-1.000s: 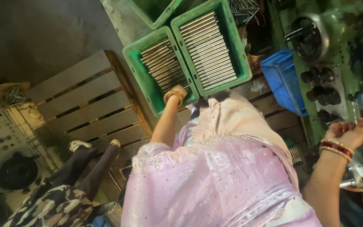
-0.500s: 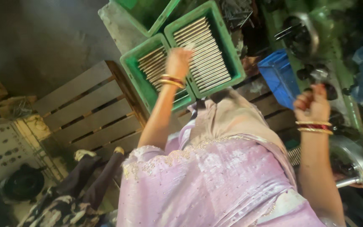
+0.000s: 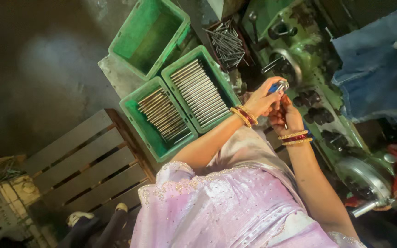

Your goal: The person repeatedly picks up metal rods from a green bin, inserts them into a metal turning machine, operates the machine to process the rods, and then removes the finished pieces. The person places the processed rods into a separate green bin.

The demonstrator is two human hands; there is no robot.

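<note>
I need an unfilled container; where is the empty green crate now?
In the head view, the empty green crate sits top centre-left, just above the two rod-filled crates.

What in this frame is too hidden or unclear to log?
- Small metal piece, head view: mostly hidden by the left hand and right hand.
- Green machine: cut off by right edge, partly covered by blue cloth.
- Third green crate: contents in shadow.

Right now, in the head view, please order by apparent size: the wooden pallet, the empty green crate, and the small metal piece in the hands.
1. wooden pallet, though it lies nearer the camera
2. empty green crate
3. small metal piece, between left hand and right hand
</note>
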